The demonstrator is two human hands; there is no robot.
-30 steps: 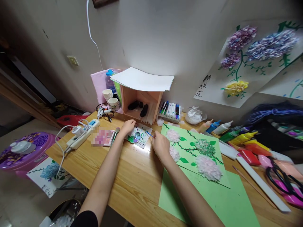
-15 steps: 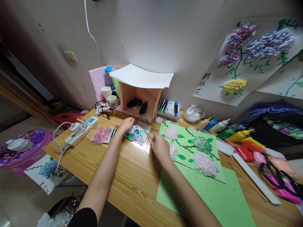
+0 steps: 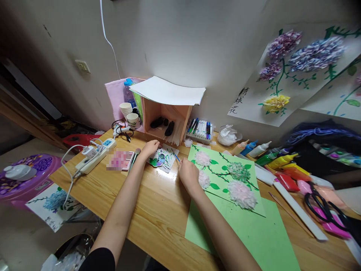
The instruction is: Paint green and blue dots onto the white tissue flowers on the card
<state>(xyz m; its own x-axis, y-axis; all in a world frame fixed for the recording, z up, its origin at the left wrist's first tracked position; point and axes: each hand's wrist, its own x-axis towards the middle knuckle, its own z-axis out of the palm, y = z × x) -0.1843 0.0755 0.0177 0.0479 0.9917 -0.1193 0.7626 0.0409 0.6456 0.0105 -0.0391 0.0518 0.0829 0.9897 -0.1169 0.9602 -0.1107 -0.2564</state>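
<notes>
My right hand (image 3: 188, 174) is closed round a thin blue paintbrush (image 3: 175, 155), whose tip points up and left over a paint-smeared white sheet (image 3: 169, 165). On that sheet sits a small round paint palette (image 3: 160, 159) with green, blue and purple paint. Bent fingers of my left hand (image 3: 150, 148) press together at the sheet's upper left corner; what lies under them is hidden. Beside my right hand is a light green card (image 3: 216, 194) with fluffy pale pink flowers (image 3: 241, 195), a green-speckled flower (image 3: 239, 171) and painted leaves.
A blurred pink case (image 3: 120, 160) and makeup brushes (image 3: 134, 159) lie left of my left forearm, near a power strip (image 3: 96, 158). Behind stand paper cups (image 3: 133, 121), an open box (image 3: 166, 124) and markers (image 3: 200, 130). Paint bottles (image 3: 257, 149) and scissors (image 3: 324, 210) are right.
The paintbrush has shifted slightly up and left, and its tip now lies further over the sheet. My left hand stays in place. The whole view has turned a little.
</notes>
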